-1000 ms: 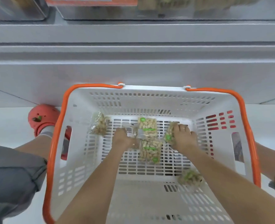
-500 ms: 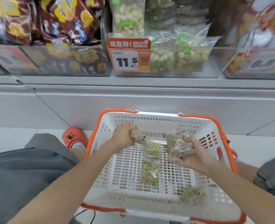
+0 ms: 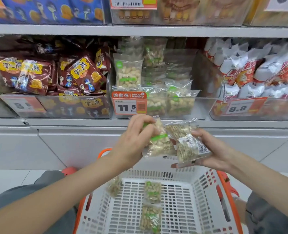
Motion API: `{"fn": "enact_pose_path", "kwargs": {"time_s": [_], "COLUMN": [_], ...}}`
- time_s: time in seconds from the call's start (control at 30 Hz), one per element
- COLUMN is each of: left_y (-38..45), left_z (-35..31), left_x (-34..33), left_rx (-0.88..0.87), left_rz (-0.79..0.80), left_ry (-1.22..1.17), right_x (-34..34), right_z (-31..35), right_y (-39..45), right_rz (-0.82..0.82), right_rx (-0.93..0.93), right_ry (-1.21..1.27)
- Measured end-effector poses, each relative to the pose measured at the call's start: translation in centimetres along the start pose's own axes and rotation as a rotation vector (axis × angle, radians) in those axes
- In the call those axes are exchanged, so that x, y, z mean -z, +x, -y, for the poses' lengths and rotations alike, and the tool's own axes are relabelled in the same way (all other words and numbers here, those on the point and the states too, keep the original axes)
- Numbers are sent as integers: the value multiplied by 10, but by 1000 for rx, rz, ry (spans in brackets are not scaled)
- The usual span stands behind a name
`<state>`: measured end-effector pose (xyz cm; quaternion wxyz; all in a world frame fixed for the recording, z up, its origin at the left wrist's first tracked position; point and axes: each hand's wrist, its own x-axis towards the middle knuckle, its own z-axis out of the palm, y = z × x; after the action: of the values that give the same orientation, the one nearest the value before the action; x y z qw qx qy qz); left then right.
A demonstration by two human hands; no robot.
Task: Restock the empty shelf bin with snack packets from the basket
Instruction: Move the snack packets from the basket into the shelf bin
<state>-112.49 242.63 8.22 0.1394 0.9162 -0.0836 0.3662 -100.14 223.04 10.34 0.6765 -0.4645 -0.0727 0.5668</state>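
My left hand (image 3: 133, 141) grips a clear packet of pale nuts with a green band (image 3: 160, 142). My right hand (image 3: 209, 149) holds a second clear packet (image 3: 187, 144), label side up, beside the first; the two packets touch. Both hands hover above the white basket with orange rim (image 3: 205, 196), just below the shelf edge. Three similar packets lie in the basket: one at the left wall (image 3: 114, 187) and two in the middle (image 3: 152, 191) (image 3: 151, 218). The clear shelf bin (image 3: 197, 107) behind the 11.5 price tag (image 3: 129, 105) holds several of the same packets.
Brown snack bags (image 3: 82, 73) fill the bin to the left. White and red bags (image 3: 251, 73) fill the bin to the right. An upper shelf (image 3: 140, 30) runs overhead with more goods. My knees flank the basket on the white floor.
Both hands picked a packet each out of the basket and lifted them up toward the shelf. My view tilted up from the basket to the shelves.
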Motion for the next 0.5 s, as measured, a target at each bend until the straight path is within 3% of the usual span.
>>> {"fn": "enact_pose_path", "kwargs": {"time_s": [0.17, 0.23, 0.3, 0.37, 0.5], "left_y": [18, 37, 52, 53, 71], "left_z": [9, 19, 24, 24, 1], "left_x": [-11, -11, -7, -3, 20], "left_rx": [164, 480, 667, 675, 956], "left_rz": [-40, -108, -29, 100, -61], "left_ry": [-111, -278, -278, -342, -1128], "right_x": [-18, -24, -26, -26, -30], "right_z": [6, 15, 25, 28, 34], "right_y": [32, 39, 42, 42, 37], "right_rz": [65, 5, -30, -17, -21], "right_rx": [3, 62, 123, 158, 219], "right_ry": [119, 143, 206, 244, 221]}}
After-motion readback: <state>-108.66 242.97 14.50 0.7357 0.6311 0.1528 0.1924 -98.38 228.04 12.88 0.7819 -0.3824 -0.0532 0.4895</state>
